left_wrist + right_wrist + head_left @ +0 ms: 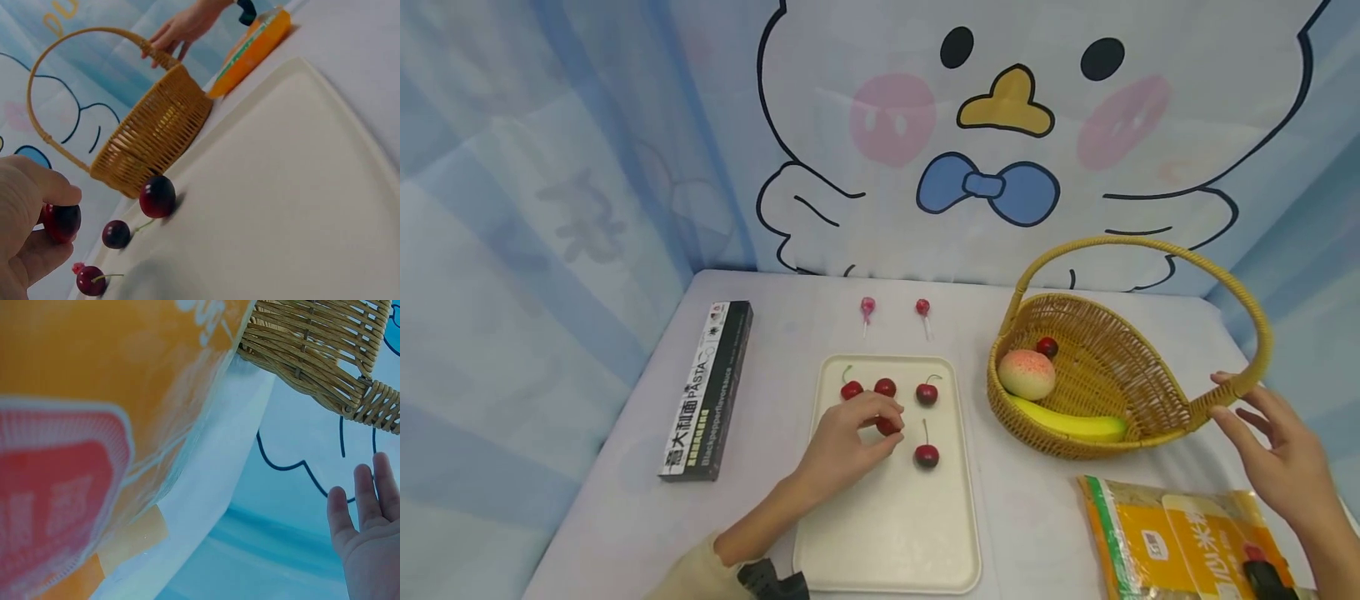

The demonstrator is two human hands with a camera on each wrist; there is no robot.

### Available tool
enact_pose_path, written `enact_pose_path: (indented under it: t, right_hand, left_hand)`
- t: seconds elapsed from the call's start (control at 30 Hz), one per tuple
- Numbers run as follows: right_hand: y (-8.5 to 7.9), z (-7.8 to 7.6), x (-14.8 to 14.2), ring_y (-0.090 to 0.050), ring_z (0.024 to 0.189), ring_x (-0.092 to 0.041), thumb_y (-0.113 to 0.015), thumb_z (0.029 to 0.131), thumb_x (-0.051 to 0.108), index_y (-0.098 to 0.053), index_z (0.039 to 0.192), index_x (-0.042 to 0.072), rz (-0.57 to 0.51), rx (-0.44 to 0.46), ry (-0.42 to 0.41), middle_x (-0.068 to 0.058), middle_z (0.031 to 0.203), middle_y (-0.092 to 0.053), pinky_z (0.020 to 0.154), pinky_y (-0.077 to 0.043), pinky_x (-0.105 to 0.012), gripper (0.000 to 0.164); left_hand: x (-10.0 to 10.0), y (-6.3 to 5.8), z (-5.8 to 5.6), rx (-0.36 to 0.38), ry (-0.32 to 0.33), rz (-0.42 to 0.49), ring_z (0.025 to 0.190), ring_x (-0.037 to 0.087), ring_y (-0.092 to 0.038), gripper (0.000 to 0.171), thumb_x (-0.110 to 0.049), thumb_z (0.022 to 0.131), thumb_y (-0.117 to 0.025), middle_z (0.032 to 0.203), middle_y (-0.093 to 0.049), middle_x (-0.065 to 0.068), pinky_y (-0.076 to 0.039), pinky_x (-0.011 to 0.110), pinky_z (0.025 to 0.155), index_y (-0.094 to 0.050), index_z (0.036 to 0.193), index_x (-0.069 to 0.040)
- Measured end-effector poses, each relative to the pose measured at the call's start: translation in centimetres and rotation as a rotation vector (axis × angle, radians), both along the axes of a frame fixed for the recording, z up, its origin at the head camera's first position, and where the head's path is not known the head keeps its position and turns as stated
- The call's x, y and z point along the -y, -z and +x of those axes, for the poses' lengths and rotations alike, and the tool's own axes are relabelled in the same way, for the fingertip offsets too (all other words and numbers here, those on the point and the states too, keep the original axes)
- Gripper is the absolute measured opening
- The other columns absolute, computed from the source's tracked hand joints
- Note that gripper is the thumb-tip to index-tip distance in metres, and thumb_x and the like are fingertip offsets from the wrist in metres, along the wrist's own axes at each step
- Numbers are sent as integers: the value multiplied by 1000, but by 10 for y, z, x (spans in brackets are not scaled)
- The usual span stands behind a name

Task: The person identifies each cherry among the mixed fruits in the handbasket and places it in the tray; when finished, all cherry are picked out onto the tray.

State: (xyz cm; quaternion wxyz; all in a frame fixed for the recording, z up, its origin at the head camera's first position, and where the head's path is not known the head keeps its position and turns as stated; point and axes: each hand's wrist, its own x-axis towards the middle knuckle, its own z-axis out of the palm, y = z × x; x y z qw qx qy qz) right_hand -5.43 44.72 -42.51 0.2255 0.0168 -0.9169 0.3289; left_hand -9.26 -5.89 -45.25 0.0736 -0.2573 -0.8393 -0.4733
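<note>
Over the cream tray (887, 546), my left hand (842, 446) pinches a dark red cherry (62, 222) between thumb and fingers. Several more cherries lie around it on the tray, among them one with an upright stem (927, 456) to the right of the hand and another (927, 394) farther back. At the far right, my right hand (1277, 458) is at the wicker basket (1097, 333), its extended fingers resting at the lower right end of the handle. Inside the basket are a peach (1027, 374), a banana (1075, 422) and a cherry (1047, 347).
A black and white pasta box (707, 392) lies left of the tray. Two lollipops (867, 307) lie behind the tray. An orange bag (1180, 533) with a green edge lies in front of the basket. A printed curtain (1000, 183) hangs behind the table.
</note>
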Motion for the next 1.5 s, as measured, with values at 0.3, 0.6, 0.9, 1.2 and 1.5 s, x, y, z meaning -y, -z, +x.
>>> enact_pose_path:
  t: [0.3, 0.6, 0.9, 1.2, 1.5]
  right_hand:
    - [-1, -3, 1, -34, 130, 27, -58, 109, 8, -55, 153, 7, -17, -8, 0, 43, 142, -41, 104, -24, 8, 45]
    - [-4, -5, 3, -34, 128, 26, -59, 108, 6, -55, 154, 9, -26, -6, -5, 43, 140, -42, 104, -25, 8, 46]
    - [-3, -5, 2, -32, 128, 27, -58, 109, 7, -54, 155, 10, -20, 4, -5, 44, 141, -40, 104, -24, 8, 46]
    - [-1, -3, 1, -32, 131, 27, -58, 109, 9, -54, 155, 9, -23, 11, 0, 43, 144, -39, 104, -24, 8, 46]
    - [3, -1, 1, -31, 130, 28, -58, 109, 10, -54, 156, 10, -17, 20, 13, 43, 146, -39, 104, -23, 8, 46]
  left_hand:
    - [5, 19, -1, -3, 35, -308, 99, 10, -72, 29, -12, 90, -85, 115, -80, -3, -62, 28, 90, -75, 117, -17]
    - [6, 17, -1, 23, 57, -395, 112, 13, -74, 36, -17, 93, -83, 125, -78, -2, -61, 34, 98, -71, 127, -18]
    - [9, 8, -2, -23, 26, -387, 105, 10, -73, 39, -20, 90, -87, 124, -79, -4, -62, 31, 92, -72, 126, -20]
    - [7, -4, -9, -102, 9, -292, 90, 15, -72, 48, -18, 87, -89, 128, -77, 1, -63, 26, 83, -69, 131, -16]
    - [-7, -9, -19, -104, 69, -194, 112, 23, -75, 48, -15, 92, -84, 131, -73, 6, -64, 31, 91, -66, 136, -11]
